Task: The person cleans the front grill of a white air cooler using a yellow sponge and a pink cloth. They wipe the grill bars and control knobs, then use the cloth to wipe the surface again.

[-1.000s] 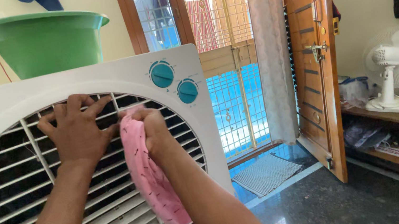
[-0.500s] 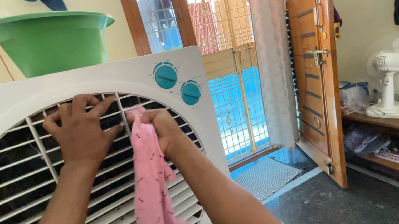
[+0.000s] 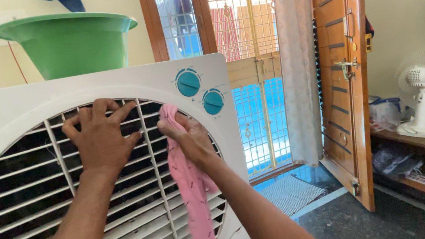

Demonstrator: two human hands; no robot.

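Fingers of the right hand [image 3: 188, 140] clench a pink cloth [image 3: 195, 207] against the air cooler grille [image 3: 35, 221].
Cloth hangs straight down; left hand [image 3: 99, 137] lies spread flat, just beside.

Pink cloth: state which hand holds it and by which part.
The right hand grips the pink cloth by its top end, pressed against the cooler grille; the rest hangs free.

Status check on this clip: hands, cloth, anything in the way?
Left hand flat on cooler grille. Right hand gripping pink cloth, pressed to the slats. Green tub on top, clear of both hands.
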